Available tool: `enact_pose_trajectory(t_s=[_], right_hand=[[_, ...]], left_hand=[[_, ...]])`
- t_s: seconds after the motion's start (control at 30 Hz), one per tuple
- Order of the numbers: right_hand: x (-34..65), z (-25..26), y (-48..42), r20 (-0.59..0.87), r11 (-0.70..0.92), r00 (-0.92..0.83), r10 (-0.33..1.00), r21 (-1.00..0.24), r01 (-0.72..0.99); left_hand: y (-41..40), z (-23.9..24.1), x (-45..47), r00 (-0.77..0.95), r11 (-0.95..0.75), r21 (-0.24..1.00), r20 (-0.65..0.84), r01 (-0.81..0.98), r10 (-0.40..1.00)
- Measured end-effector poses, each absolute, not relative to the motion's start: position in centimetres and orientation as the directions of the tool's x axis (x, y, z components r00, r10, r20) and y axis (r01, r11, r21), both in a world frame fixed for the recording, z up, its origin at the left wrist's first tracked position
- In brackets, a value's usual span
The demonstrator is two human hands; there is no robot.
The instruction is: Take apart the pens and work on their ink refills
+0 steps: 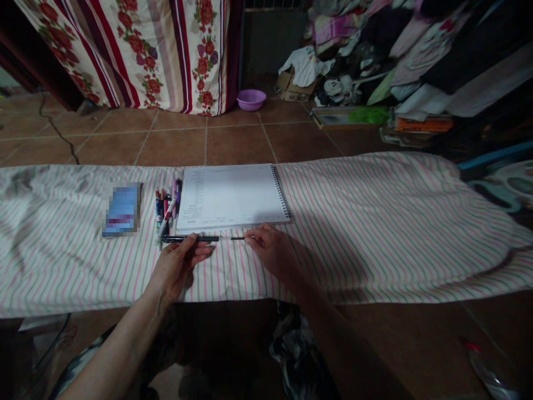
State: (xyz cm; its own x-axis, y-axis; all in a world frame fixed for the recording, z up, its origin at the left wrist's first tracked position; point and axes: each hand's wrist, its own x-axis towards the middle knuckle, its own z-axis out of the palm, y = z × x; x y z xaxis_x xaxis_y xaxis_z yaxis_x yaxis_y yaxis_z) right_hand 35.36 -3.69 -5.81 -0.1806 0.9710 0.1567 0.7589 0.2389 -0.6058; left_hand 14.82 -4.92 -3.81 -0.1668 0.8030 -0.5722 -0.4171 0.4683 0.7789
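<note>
My left hand (175,265) is closed on a black pen barrel (208,239) between thumb and fingers, held level near the front of the striped cloth. Between the barrel's right end and my right hand (271,250) runs a thin pen refill (237,238), clear towards the barrel and dark towards my fingers. My right fingertips pinch its right end. Whether the refill's other end sits inside the barrel, I cannot tell for sure. Just beyond both hands lies a spiral notebook (239,194), open at a mostly blank page. Several pens and markers (166,205) lie bunched at its left.
A phone-like blue-screened thing (120,208), blurred, lies left of the pens. The striped cloth (353,222) covers the long surface. Beyond are a tiled floor, a floral curtain (152,55), a purple basin (251,100) and piled clothes (341,33). A bottle (491,366) lies at lower right.
</note>
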Motion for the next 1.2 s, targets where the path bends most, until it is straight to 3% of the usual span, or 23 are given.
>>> enact_pose_trajectory(t_s=[0.37,1.2], right_hand=[[35.1,-5.5,-3.9,0.139,0.249,-0.207,0.968,-0.539,0.805],[34.6,-4.9,-4.0,0.133,0.251,-0.213,0.968,-0.537,0.806]], left_hand=[[-5.0,-4.0,15.2,-0.135,0.472,0.776,-0.567,-0.419,0.813],[-4.9,-3.5,16.9,-0.086,0.509,0.734,-0.603,-0.449,0.793]])
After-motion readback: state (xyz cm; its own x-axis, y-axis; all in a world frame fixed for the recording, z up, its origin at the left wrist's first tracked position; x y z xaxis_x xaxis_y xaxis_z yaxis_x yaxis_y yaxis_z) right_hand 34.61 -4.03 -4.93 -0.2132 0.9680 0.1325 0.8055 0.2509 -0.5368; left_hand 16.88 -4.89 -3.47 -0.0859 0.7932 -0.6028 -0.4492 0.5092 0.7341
